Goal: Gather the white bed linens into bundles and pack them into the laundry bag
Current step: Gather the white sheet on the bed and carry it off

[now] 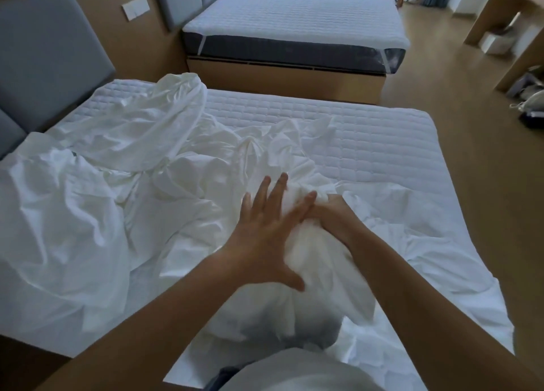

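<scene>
Closest to the camera, a white-clad torso is seen at the bottom edge, with both bare forearms stretched forward over the near bed. Its quilted top is left bare on the far right. The white bed linens are spread in crumpled folds over the left and near parts, with one fold heaped toward the grey headboard. A gathered bundle of the linen is seen directly in front of the torso. Its long axis runs away from the camera, the thick rounded end nearest the body and the narrow bunched end pointed toward the second bed. The left hand is laid flat on the bundle's left flank, fingers straight and spread wide, nothing clasped. The right hand is curled tight round the bundle's far end and is touched by the left forefinger.
</scene>
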